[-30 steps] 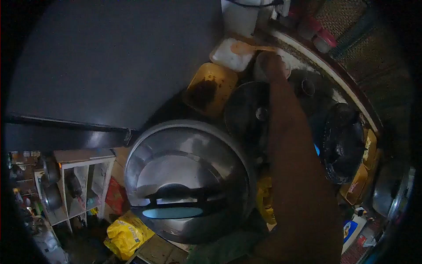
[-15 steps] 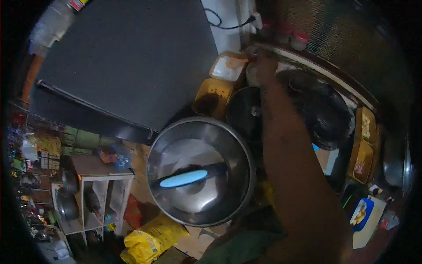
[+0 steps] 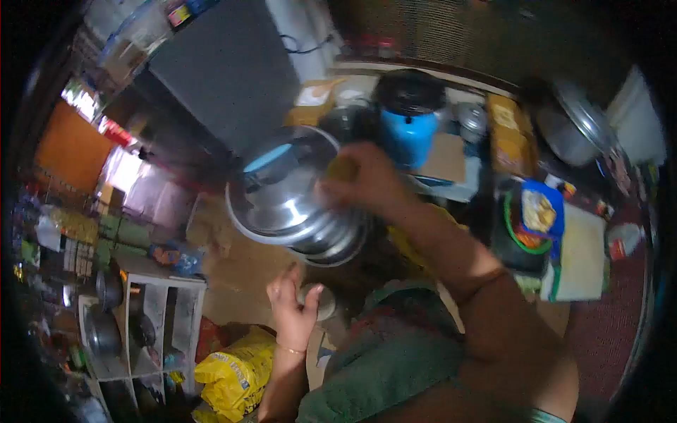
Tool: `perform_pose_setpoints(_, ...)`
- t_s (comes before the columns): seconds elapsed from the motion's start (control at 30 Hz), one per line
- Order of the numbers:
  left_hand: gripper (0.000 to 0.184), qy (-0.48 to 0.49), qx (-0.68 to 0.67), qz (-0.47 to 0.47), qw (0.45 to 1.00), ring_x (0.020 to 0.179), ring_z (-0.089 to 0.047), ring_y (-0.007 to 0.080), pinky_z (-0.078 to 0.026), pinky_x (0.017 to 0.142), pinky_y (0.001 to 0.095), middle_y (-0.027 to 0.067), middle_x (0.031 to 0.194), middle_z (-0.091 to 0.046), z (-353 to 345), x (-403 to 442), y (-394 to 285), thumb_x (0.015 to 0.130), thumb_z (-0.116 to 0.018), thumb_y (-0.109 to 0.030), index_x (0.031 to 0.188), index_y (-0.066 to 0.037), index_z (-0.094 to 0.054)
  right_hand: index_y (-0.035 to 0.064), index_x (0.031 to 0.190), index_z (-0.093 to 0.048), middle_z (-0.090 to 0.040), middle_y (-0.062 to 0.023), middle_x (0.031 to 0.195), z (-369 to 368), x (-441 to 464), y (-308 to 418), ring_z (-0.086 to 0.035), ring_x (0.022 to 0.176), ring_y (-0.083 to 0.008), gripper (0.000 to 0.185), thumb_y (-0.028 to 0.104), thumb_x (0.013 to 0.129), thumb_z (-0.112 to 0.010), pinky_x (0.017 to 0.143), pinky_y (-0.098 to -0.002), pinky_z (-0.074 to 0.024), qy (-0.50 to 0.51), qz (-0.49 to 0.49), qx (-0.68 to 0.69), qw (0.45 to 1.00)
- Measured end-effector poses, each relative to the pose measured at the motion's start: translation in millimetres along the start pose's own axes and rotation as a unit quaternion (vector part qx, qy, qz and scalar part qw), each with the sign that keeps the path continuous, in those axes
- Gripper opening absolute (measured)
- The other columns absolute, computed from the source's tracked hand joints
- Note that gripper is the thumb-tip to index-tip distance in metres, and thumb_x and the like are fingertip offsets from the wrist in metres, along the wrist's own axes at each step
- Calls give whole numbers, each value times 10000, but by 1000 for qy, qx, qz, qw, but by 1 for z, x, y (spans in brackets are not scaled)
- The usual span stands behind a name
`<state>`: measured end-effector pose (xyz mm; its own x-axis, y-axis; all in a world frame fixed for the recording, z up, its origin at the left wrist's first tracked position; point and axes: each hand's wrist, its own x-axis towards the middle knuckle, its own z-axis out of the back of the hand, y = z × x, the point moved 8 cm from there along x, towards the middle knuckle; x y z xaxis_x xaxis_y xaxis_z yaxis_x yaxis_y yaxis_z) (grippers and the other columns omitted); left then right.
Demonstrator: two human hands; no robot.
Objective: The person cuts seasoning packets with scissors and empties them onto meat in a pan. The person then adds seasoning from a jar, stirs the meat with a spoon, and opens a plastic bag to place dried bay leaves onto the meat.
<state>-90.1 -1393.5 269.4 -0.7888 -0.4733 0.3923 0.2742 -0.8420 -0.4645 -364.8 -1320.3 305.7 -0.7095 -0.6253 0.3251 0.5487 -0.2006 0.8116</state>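
Note:
My right hand [image 3: 370, 183] is over the right side of a wide steel bowl [image 3: 243, 229], its fingers closed on a small yellow-green thing [image 3: 343, 169], blurred, kind unclear. An oblong light-blue piece [image 3: 268, 158] with a dark part lies across the bowl, which rests on other round steel vessels [image 3: 331, 247]. Lower down, my left hand [image 3: 289, 303] has its fingers and thumb around a pale round jar [image 3: 324, 303]. Part of the jar is hidden behind the thumb.
A dark cabinet top [image 3: 226, 63] stands at the back left. Behind are a blue container [image 3: 407, 137] and a yellow tray [image 3: 509, 134]. At right lie a blue dish of food [image 3: 541, 211] and a pale board [image 3: 582, 254]. A yellow bag [image 3: 236, 374] lies at lower left.
My right hand has come back from the far shelf to above the bowl, now with a yellow-green thing. My left hand has come into view at a jar. The view has shifted.

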Motion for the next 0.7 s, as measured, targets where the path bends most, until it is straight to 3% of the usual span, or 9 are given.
perform_pose_setpoints(0.03, 687, -6, -3, -13, 1000, 1037, -537, 350, -419, 932, 447, 196, 1183, -591, 4, 3, -25, 689, -818, -215, 1273, -5, -522, 49, 1013, -651, -652, -178, 989, 6, -40, 23, -628, 941, -312, 541, 436, 666, -801, 824, -445, -498, -14, 23, -69, 997)
perform_pose_setpoints(0.1, 829, -23, -12, -45, 999, 1127, -490, 355, -368, 989, 460, 193, 1207, -581, 9, 2, -75, 634, -848, -238, 1330, 7, -469, 49, 997, -644, -614, -207, 1023, 2, -98, 37, -604, 959, -362, 543, 452, 663, -789, 852, -460, -483, 70, 0, -9, 998)
perform_pose_setpoints(0.13, 897, -12, -14, -70, 997, 1079, -498, 356, -412, 928, 450, 165, 1181, -569, 4, -2, -92, 620, -848, -152, 1399, -38, -418, 43, 1016, -630, -605, -207, 1034, 12, -125, 48, -600, 966, -367, 554, 458, 679, -778, 855, -454, -480, 56, -18, -18, 998)
perform_pose_setpoints(0.37, 825, -16, -37, -114, 993, 1010, -545, 350, -403, 911, 452, 146, 1114, -607, -42, -70, -174, 539, -851, -254, 1255, -41, -500, 18, 1094, -562, -579, -199, 1070, 89, -248, 46, -590, 971, -383, 585, 454, 745, -735, 843, -457, -481, 102, -89, -64, 989)
perform_pose_setpoints(0.47, 704, 13, -74, -179, 981, 966, -559, 360, -426, 876, 455, 143, 1054, -623, -72, -78, -235, 559, -827, -234, 1178, -49, -545, 36, 1097, -567, -567, -191, 1103, 150, -285, 35, -588, 967, -384, 579, 461, 741, -733, 818, -459, -484, 75, -28, -77, 994)
perform_pose_setpoints(0.57, 607, 87, -159, -225, 957, 957, -557, 379, -448, 852, 457, 147, 1024, -631, -115, -91, -311, 591, -812, -222, 1128, -47, -589, 42, 1023, -579, -580, -191, 1079, 235, -322, 29, -589, 988, -380, 427, 334, 742, -710, 852, -455, -477, 141, 23, -80, 986)
perform_pose_setpoints(0.63, 605, 167, -206, -233, 936, 961, -562, 376, -453, 862, 458, 142, 1029, -635, -145, -105, -370, 586, -814, -236, 1117, -45, -596, 80, 1093, -581, -574, -155, 1143, 283, -355, 4, -571, 1039, -348, 388, 229, 756, -705, 893, -454, -445, 178, 85, -101, 975)
perform_pose_setpoints(0.67, 756, 171, -233, -266, 920, 991, -568, 358, -448, 879, 452, 145, 1059, -637, -161, -111, -400, 491, -894, -262, 1134, -31, -570, 99, 1128, -582, -572, -137, 1175, 312, -370, -4, -563, 1064, -333, 391, 176, 764, -702, 913, -453, -429, 205, 119, -113, 965)
perform_pose_setpoints(0.7, 771, 189, -254, -267, 910, 1001, -568, 358, -443, 893, 448, 146, 1071, -637, -183, -117, -428, 500, -899, -270, 1153, -30, -568, 99, 1126, -583, -569, -132, 1190, 345, -384, -14, -552, 1087, -327, 390, 125, 751, -686, 932, -453, -415, 200, 146, -104, 963)
